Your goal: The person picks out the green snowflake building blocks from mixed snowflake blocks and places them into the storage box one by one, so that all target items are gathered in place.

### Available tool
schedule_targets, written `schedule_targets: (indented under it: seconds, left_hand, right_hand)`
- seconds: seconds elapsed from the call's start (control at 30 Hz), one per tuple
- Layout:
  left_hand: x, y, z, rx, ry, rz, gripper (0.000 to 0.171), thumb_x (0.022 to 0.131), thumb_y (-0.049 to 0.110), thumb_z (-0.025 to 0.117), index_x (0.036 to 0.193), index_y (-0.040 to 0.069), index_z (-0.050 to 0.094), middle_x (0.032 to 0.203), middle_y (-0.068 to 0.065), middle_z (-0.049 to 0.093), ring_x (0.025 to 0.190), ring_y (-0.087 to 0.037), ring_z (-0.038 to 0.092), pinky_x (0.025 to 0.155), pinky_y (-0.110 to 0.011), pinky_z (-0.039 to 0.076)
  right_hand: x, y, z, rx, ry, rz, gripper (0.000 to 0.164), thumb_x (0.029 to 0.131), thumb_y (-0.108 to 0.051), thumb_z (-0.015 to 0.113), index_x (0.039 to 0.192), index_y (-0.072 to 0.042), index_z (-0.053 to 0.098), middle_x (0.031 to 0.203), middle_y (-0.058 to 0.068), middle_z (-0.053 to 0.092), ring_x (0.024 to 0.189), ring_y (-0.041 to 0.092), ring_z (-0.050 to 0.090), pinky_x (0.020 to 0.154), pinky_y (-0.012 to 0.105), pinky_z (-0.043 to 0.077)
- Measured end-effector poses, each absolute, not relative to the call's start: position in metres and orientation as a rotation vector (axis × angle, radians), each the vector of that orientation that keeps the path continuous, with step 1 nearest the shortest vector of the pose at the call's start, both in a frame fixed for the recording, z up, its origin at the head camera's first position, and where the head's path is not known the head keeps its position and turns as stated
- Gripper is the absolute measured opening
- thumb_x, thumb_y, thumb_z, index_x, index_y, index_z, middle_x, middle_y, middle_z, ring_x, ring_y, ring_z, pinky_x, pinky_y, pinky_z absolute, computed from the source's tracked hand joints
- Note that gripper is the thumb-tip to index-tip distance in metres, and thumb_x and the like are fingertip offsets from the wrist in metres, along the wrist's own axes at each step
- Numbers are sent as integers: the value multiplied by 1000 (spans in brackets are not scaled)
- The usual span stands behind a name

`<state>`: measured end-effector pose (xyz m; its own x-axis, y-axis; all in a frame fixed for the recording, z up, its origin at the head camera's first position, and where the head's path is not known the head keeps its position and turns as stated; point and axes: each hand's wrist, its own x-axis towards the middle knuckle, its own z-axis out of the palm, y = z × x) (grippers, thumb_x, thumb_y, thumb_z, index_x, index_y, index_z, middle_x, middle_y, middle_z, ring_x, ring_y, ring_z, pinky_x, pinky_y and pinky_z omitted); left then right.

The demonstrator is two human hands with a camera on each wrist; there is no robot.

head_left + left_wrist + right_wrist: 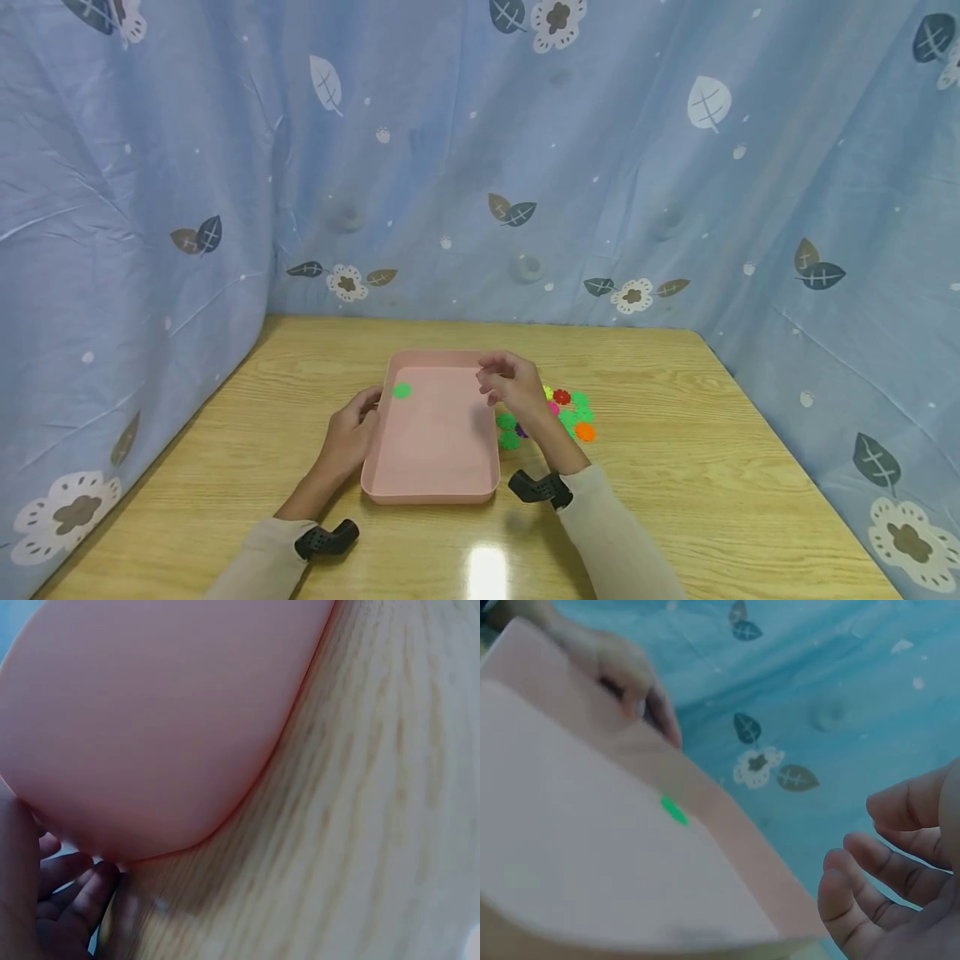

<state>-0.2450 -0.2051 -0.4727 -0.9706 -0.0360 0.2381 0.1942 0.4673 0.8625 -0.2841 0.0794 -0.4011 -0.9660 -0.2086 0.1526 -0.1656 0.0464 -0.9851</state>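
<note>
A shallow pink tray (431,433) stands on the wooden table, with one green disc (402,390) lying inside near its far left corner. My left hand (351,433) holds the tray's left side; in the left wrist view its thumb is by the rim and its fingers (86,892) are against the lower wall. Above the tray's right edge is my right hand (513,385), fingers loosely bent and apart, nothing between them in the right wrist view. Several notched plastic discs, among them an orange disc (585,431) and a red disc (562,397), lie right of the tray, partly hidden by my right hand and forearm.
The wooden table (697,467) extends on both sides of the tray. A blue patterned curtain (465,167) hangs behind it and along both sides. Each wrist wears a black band, the left band (327,539) and the right band (542,487).
</note>
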Motion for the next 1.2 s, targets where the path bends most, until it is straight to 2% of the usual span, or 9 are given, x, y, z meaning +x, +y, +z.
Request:
schedule_targets:
  seconds: [0.17, 0.27, 0.4, 0.57, 0.67, 0.77, 0.93, 1.2]
  left_hand:
    - [-245, -204, -474, -130, -2494, -1495, 46, 101, 10, 41, 145, 2, 51, 136, -19, 62, 123, -35, 61, 102, -51, 49]
    - [-245, -204, -473, -130, -2493, -1495, 46, 101, 10, 41, 145, 2, 51, 135, -19, 62, 122, -36, 61, 101, -51, 50]
    - [-245, -203, -470, -132, -2490, -1498, 45, 102, 11, 41, 145, 3, 51, 134, -20, 62, 120, -36, 62, 100, -51, 51]
    - [-245, -204, -470, -129, -2489, -1503, 45, 102, 11, 42, 145, 2, 51, 133, -20, 63, 120, -37, 63, 99, -51, 52]
    - [-245, -205, -471, -132, -2492, -1512, 46, 101, 11, 41, 145, 2, 50, 134, -21, 62, 120, -38, 62, 99, -51, 52]
    - [-245, -205, -472, -138, -2493, -1508, 46, 101, 11, 41, 145, 1, 51, 135, -20, 62, 119, -38, 63, 98, -51, 53]
    - [-246, -206, -473, -154, -2480, -1501, 45, 101, 11, 41, 144, 1, 52, 133, -21, 63, 116, -38, 64, 96, -51, 54]
    - [-246, -207, -473, -163, -2493, -1518, 46, 102, 11, 40, 145, 1, 50, 135, -21, 61, 118, -38, 63, 96, -50, 54]
  right_hand:
    - [-290, 89, -413, -434, 2426, -1965, 22, 95, -7, 64, 117, -7, 69, 105, 14, 66, 85, 29, 66, 69, 42, 60]
    - [-293, 96, -417, -480, 2516, -1868, 22, 96, -4, 63, 117, -3, 68, 105, 16, 66, 85, 32, 65, 67, 44, 60]
    - [-295, 107, -420, -546, 2621, -1687, 22, 96, -2, 63, 118, 2, 68, 106, 15, 68, 84, 33, 65, 64, 39, 58]
    - [-297, 118, -422, -611, 2710, -1379, 24, 95, -3, 67, 118, 1, 70, 105, 13, 69, 79, 22, 63, 63, 29, 53]
    - [-298, 123, -423, -646, 2753, -1206, 25, 92, -3, 70, 117, -1, 73, 99, 10, 66, 74, 17, 59, 61, 28, 50]
    - [-298, 125, -424, -680, 2777, -1065, 24, 90, -4, 74, 114, -2, 75, 92, 7, 63, 76, 18, 55, 63, 30, 48]
    - [-300, 123, -427, -707, 2812, -879, 22, 84, -8, 82, 105, -8, 79, 89, 5, 65, 85, 20, 59, 71, 35, 52]
    - [-300, 120, -432, -641, 2851, -824, 18, 80, -8, 85, 96, -10, 78, 84, 2, 63, 79, 18, 58, 69, 35, 52]
